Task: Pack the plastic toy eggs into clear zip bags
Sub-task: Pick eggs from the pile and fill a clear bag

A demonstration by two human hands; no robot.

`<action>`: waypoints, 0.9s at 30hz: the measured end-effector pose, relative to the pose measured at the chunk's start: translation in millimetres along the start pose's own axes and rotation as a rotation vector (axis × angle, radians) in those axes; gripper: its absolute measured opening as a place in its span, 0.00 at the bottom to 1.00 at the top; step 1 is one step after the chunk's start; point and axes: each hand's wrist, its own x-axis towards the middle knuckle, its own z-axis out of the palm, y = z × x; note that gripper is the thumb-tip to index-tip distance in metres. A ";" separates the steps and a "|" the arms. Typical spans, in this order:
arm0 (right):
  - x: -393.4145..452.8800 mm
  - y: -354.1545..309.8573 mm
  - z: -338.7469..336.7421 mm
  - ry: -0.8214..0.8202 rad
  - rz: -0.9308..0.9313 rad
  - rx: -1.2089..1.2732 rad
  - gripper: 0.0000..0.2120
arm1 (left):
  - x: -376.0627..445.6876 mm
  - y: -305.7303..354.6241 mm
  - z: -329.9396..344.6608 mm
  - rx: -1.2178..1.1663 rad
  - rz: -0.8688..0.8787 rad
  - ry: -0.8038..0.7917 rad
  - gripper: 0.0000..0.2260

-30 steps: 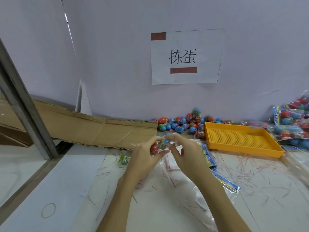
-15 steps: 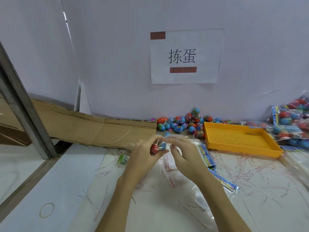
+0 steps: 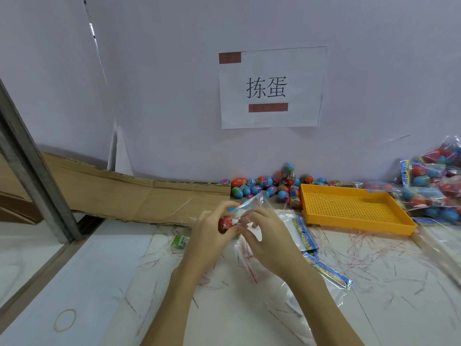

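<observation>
The white counter [image 3: 82, 283] bears a yellow tray [image 3: 354, 208] and a heap of loose eggs [image 3: 269, 186] by the wall; above it the left hand [image 3: 209, 238] curls its grip round a red egg [image 3: 225, 224]; the right hand [image 3: 269, 240] pinches the clear zip bag [image 3: 252, 203] over it.

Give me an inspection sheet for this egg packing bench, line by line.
Surface: white table, strewn with thin red strips.
Job's things: loose toy eggs heaped by the wall; clear bag holding a red egg; filled bags far right.
Clutter: empty yellow tray, cardboard, rubber band.
Hands: left hand grips egg and bag; right hand pinches the bag.
Cables: nothing seen.
Surroundings: wall sign, metal post.
</observation>
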 end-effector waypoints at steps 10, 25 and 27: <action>-1.0 -1.4 -9.8 0.262 -0.026 0.132 0.06 | -1.4 6.7 -9.3 -0.557 -0.124 -0.303 0.18; 0.5 8.9 -28.4 0.423 0.123 0.093 0.07 | 1.5 -5.1 -10.9 -0.027 0.019 -0.043 0.37; -0.9 7.5 -25.1 0.333 0.088 0.044 0.08 | 1.5 -2.9 -6.4 0.012 0.122 -0.099 0.47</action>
